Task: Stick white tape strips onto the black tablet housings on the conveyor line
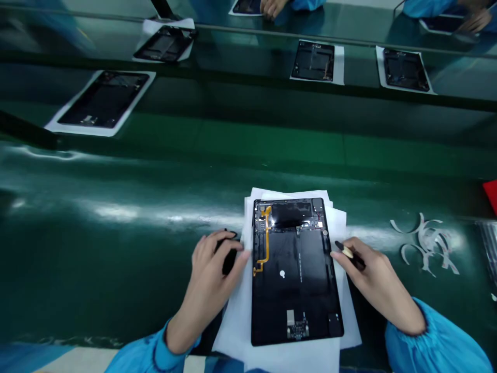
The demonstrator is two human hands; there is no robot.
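Observation:
An uncovered black tablet (310, 290) lies flat on white sheets (295, 357), with an orange ribbon cable (266, 241) along its left side and a small circuit board (298, 329) at its near end. My left hand (213, 274) is at the tablet's left edge, thumb tip beside it. Its fingers are curled around something black (230, 259), mostly hidden, whose kind I cannot make out. At the right edge, my right hand (373, 269) pinches a small dark tool with a pale band (347, 252), its black tip toward the tablet.
Curled white strips (427, 243) lie on the green tabletop to the right. More opened tablets, such as one at the far left (104, 98) and one at the far right (406, 70), rest on white sheets beyond. Other people's hands (274, 8) work at the far side.

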